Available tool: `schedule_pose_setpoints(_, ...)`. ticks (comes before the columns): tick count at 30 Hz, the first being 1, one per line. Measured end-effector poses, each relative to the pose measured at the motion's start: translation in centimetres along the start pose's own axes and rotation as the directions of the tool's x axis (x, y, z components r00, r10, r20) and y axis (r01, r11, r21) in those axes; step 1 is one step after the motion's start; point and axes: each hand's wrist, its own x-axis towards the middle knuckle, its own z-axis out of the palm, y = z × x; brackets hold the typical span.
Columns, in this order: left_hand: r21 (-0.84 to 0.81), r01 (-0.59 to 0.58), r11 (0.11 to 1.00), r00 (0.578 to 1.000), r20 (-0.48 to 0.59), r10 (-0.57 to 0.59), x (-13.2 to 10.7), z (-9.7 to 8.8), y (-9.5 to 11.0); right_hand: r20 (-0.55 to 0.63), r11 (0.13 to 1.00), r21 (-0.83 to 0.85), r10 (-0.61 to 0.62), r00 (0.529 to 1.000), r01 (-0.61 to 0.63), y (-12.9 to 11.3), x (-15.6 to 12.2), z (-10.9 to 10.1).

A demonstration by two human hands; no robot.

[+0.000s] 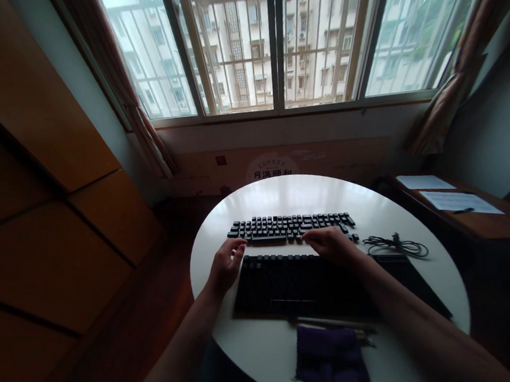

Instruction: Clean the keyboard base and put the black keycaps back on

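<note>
Loose black keycaps (284,224) lie in rows across the white round table. Nearer to me is a dark keyboard base (289,282), with keycaps seated along its far row and most of the rest too dark to make out. My left hand (228,264) is closed at the left end of the loose rows, fingertips drawn together; whatever is between them is hidden. My right hand (332,244) reaches over the base's right part, its fingers pinched at a small keycap (300,238) in the nearest loose row.
A coiled black cable (396,244) lies at the right on the table (259,355). Near the front edge are a folded purple cloth (330,359) and thin metallic tools (336,324). Papers (461,201) and a pen rest on a wooden desk to the right.
</note>
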Motion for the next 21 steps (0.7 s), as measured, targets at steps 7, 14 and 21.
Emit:
schedule_pose_setpoints(7, 0.019, 0.015, 1.0, 0.966, 0.257, -0.02, 0.2, 0.5, -0.6, -0.131, 0.995, -0.063, -0.082, 0.988, 0.074, -0.6, -0.1, 0.7)
schedule_pose_setpoints(14, 0.14, 0.027, 0.99, 0.93, 0.36, -0.077, 0.7, -0.1, 0.1, -0.153, 0.969, -0.216, -0.158, 0.976, 0.123, -3.3, 1.3, 0.2)
schedule_pose_setpoints(21, 0.122, 0.088, 0.989, 0.911, 0.391, -0.129, 0.9, -0.4, 0.0, -0.006, 0.952, -0.235, -0.203, 0.979, 0.196, -5.6, 8.7, -0.6)
